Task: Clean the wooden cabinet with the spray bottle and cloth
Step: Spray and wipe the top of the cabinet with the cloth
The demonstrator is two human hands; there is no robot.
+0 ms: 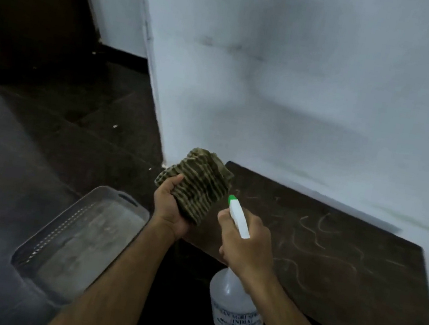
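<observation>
Fingers [174, 184] of the left hand [170, 207] are curled round a folded striped cloth [200, 185], held up over the near left corner of the wooden cabinet [332, 263]. The right hand [246, 246] has its fingers [226, 218] wrapped tight on the white trigger head of the spray bottle [235, 310], green nozzle tip just beside the cloth and aimed at it. The clear bottle body hangs below the hand, in front of the cabinet's edge. The dark cabinet top, with pale squiggly marks, stands against a white wall [301, 92]. A clear plastic tray [122, 195] sits on the dark floor [44, 137], left of the arms.
</observation>
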